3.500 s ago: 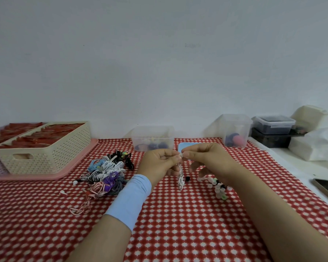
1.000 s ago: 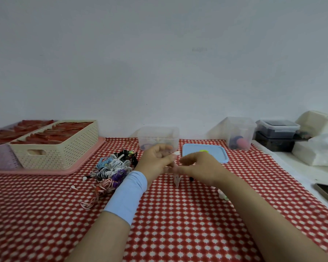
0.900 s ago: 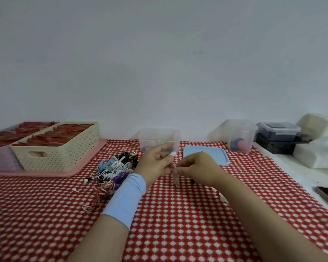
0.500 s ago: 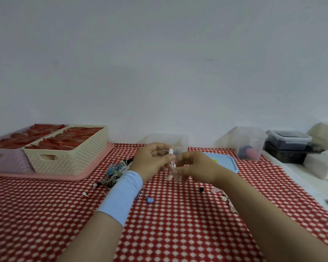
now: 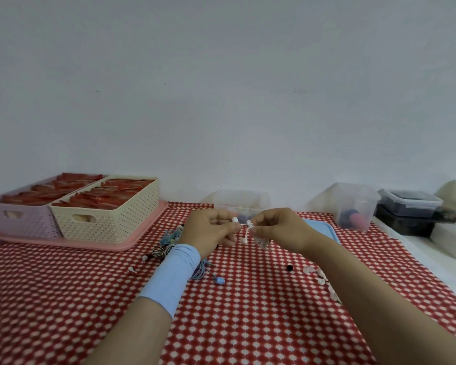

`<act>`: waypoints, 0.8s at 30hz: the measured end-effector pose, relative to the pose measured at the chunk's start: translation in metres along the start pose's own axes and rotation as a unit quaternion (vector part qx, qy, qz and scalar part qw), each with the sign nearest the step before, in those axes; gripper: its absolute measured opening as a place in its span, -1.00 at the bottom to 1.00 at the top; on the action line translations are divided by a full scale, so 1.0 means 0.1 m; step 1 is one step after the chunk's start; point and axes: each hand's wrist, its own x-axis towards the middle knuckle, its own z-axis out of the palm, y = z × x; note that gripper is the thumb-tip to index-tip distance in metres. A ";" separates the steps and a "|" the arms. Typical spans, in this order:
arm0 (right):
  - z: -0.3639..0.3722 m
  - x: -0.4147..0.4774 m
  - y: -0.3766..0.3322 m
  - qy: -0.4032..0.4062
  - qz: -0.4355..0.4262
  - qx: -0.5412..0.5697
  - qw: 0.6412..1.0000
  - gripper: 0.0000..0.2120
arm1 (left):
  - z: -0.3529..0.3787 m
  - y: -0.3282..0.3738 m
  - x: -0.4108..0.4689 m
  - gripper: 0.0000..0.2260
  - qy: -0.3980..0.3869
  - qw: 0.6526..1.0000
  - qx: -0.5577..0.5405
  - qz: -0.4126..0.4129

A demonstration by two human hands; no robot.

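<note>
— Earphone cord (image 5: 247, 231) — where is it?
— Off the red checked tablecloth (image 5: 248, 312), strung between my two hands, in front of the clear tub (image 5: 241, 204).
— Grip?
— My left hand (image 5: 211, 230) pinches one end between thumb and fingers, a white earbud (image 5: 234, 219) poking up above my thumb. My right hand (image 5: 277, 227) pinches the other end, fingers curled; loose loops dangle beneath.
— Nearby?
— The pile of coiled earphones (image 5: 169, 241) lies on the cloth just behind my left wrist, near the cream basket (image 5: 108, 206).
</note>
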 end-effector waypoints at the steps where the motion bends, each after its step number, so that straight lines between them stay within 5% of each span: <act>1: 0.00 0.01 -0.01 0.002 -0.001 -0.009 1.000 -0.94 | 0.00 0.00 0.01 -0.86 0.001 1.000 0.007 -0.001; 14: -0.21 0.51 -0.08 0.064 0.000 -0.111 0.992 -0.92 | -0.05 0.15 0.61 -0.80 -0.013 0.993 0.117 0.023; 24: -0.33 1.43 -0.02 0.104 0.004 -0.341 0.934 -0.77 | -0.01 0.07 1.57 -0.80 -0.024 0.945 0.325 0.026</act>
